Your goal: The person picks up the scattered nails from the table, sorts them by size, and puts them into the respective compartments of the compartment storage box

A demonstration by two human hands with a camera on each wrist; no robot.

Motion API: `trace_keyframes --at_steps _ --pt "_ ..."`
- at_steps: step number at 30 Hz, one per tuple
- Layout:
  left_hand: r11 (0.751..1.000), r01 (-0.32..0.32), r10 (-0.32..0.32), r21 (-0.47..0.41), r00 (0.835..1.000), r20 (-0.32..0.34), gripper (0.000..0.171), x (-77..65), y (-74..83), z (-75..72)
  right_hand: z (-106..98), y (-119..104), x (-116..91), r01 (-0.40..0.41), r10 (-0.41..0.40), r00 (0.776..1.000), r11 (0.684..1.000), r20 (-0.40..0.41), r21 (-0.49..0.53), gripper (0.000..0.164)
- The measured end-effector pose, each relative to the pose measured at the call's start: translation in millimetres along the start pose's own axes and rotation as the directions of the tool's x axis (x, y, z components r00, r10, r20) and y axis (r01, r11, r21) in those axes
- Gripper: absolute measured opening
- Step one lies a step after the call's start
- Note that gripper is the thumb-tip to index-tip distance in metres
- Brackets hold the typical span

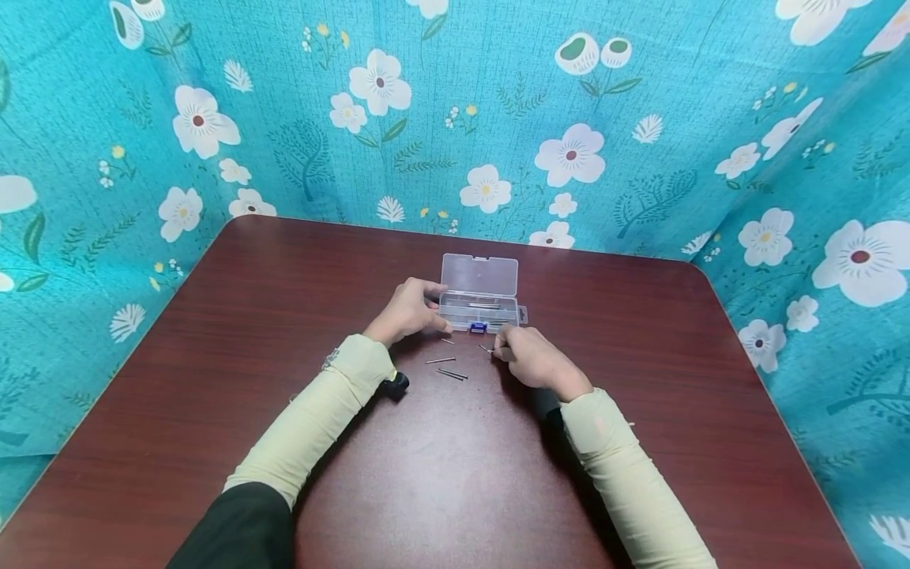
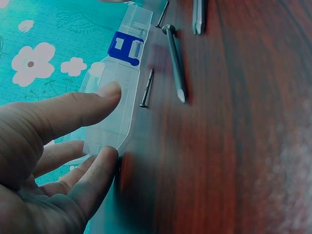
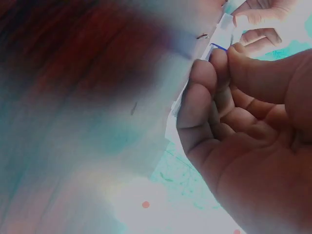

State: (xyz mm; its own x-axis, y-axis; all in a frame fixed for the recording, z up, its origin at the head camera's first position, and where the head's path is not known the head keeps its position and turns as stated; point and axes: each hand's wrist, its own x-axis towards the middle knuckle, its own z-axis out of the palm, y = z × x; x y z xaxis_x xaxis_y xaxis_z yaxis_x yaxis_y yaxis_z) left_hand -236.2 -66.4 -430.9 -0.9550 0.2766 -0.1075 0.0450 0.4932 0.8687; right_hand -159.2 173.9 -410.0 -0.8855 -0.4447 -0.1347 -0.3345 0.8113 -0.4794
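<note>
A clear plastic compartment box (image 1: 462,314) with a blue latch (image 2: 125,48) stands on the table, its lid (image 1: 479,276) raised at the back. My left hand (image 1: 410,310) holds the box's left end, thumb along the front and other fingers round the side. At the front right corner, my right hand (image 1: 532,357) has thumb and index finger pinched at a small nail (image 1: 486,348); in the right wrist view the fingers hide that pinch. Another small nail (image 2: 146,88) lies before the box, with a bigger nail (image 2: 175,66) and two dark nails (image 1: 452,374) nearer me.
Several thin metal pieces (image 1: 485,306) lie inside the box compartments. The dark red wooden table (image 1: 441,490) reaches back to a turquoise flowered cloth (image 1: 426,158). A black wrist device (image 1: 396,386) sits below the left sleeve.
</note>
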Motion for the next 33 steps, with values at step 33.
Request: trace_keyframes --at_steps 33 --pt "1.0 -0.007 0.007 -0.026 1.0 0.011 0.079 2.3 -1.9 -0.8 -10.4 -20.9 47.2 -0.04 0.077 0.966 0.988 -0.246 0.152 0.019"
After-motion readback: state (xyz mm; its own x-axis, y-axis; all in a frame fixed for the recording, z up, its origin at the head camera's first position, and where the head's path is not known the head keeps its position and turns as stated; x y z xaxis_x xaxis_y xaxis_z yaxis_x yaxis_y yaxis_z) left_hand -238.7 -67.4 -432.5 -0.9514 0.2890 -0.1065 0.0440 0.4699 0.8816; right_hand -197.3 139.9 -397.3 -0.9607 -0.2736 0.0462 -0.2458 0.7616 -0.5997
